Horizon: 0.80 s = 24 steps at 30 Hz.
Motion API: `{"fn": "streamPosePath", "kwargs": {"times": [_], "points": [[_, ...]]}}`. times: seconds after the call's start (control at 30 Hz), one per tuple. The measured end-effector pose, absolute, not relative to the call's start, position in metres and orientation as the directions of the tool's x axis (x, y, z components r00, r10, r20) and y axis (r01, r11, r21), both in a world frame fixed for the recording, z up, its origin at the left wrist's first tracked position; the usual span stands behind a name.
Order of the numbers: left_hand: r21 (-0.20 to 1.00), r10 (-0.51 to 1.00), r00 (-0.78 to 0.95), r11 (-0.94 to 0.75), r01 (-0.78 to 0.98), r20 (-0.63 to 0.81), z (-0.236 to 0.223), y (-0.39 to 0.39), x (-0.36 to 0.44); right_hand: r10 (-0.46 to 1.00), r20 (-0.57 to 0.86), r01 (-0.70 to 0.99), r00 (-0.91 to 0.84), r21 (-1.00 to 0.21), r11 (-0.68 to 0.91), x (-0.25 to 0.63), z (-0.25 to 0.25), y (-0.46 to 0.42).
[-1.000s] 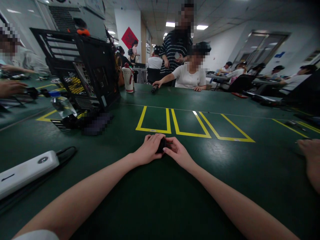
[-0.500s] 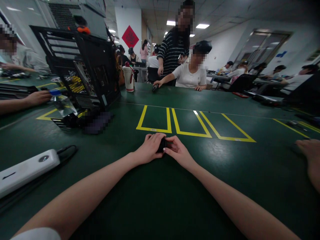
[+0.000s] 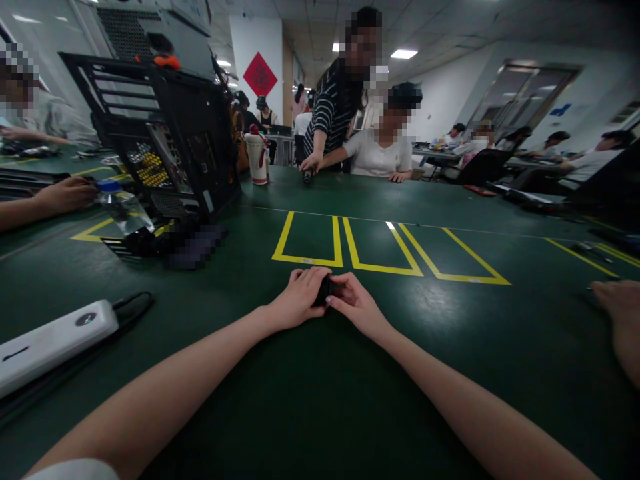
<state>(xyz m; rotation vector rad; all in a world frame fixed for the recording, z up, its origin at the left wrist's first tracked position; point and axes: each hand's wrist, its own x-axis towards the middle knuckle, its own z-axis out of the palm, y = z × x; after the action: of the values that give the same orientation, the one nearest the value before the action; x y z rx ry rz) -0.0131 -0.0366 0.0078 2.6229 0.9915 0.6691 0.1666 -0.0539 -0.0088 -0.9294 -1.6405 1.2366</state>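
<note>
Between my hands sits a small black object (image 3: 325,291), mostly covered by fingers, so its kind is hidden. My left hand (image 3: 301,297) is wrapped over it from the left, fingers across its top and thumb low on the near side. From the right, the thumb and fingertips of my right hand (image 3: 356,301) pinch the object's right end. Both hands are low over the green table (image 3: 325,393), just in front of yellow tape outlines (image 3: 307,260).
A white power bank (image 3: 60,343) with a black cable lies left. Beyond it stand a black computer case (image 3: 175,133), a water bottle (image 3: 125,207) and a white cup (image 3: 257,157). Another person's hand (image 3: 620,313) rests at the right edge. Two people (image 3: 340,107) share the far side.
My hands and the black object hold nearly the same pose. Across the table, the standing person has leaned down and reached toward the dark object by the seated person's hand.
</note>
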Motion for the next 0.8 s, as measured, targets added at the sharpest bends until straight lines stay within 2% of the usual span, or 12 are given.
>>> {"fn": "streamPosePath", "kwargs": {"times": [0.3, 0.8], "points": [[0.384, 0.679, 0.646, -0.733, 0.562, 0.35, 0.0036, -0.0339, -0.0109, 0.911, 0.209, 0.038, -0.355, -0.971, 0.237, 0.1657, -0.0105, -0.0525], [0.39, 0.677, 0.667, -0.731, 0.559, 0.312, 0.0116, -0.0381, -0.0122, 0.933, 0.167, 0.15, -0.318, -0.963, 0.223, 0.1663, -0.0029, -0.0555]]}}
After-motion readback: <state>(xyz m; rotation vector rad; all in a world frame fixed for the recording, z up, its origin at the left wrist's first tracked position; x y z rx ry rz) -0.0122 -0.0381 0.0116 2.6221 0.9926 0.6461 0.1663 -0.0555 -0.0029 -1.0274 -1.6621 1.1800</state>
